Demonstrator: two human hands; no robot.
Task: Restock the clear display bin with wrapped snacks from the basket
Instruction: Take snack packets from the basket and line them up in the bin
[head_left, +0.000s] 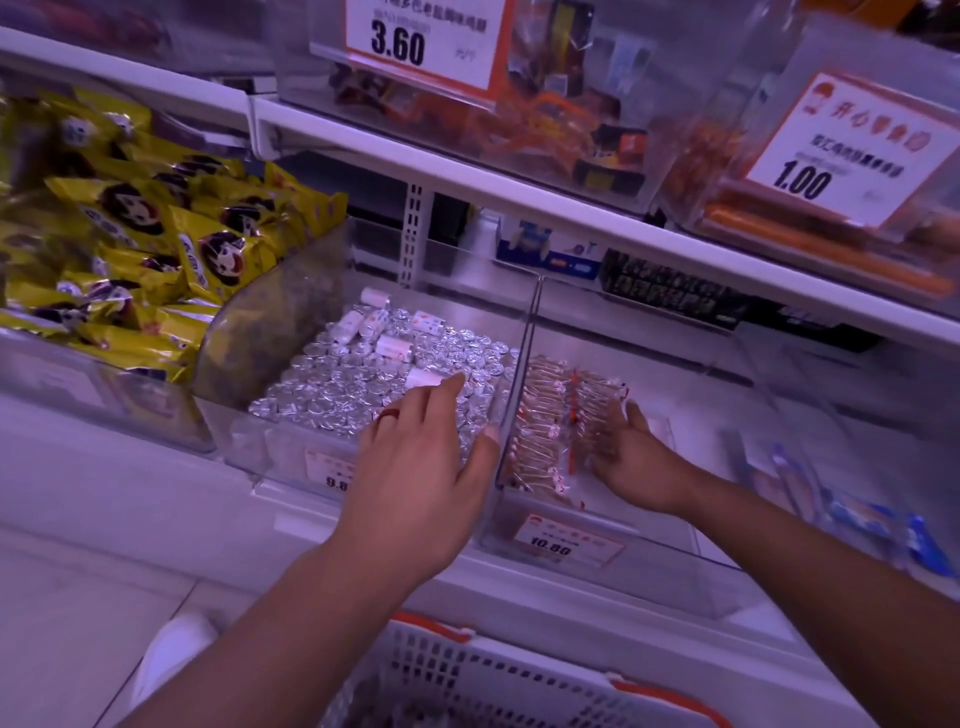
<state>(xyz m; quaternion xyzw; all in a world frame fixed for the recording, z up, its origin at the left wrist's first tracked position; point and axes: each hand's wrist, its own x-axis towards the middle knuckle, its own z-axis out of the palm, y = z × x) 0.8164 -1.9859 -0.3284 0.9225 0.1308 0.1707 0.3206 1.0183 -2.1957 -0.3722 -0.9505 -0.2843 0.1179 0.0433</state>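
Two clear display bins sit side by side on the lower shelf. The right bin (613, 564) holds a flat bundle of thin wrapped snack sticks (558, 431) with a red band. My right hand (631, 457) is inside this bin, its fingers against the bundle's right side. The left bin (283, 457) is packed with silver foil-wrapped snacks (353, 387). My left hand (421, 467) hovers over that bin's front right corner with straight fingers, its thumb at the divider wall. A white basket (498, 680) with orange trim sits below; its contents are unclear.
Yellow snack bags (130, 249) fill the bin at far left. Blue packets (878, 525) lie at right. The shelf above carries clear bins with price cards reading 3.60 (415, 41) and 1.00 (841, 156). A white shoe (174, 654) stands on the floor.
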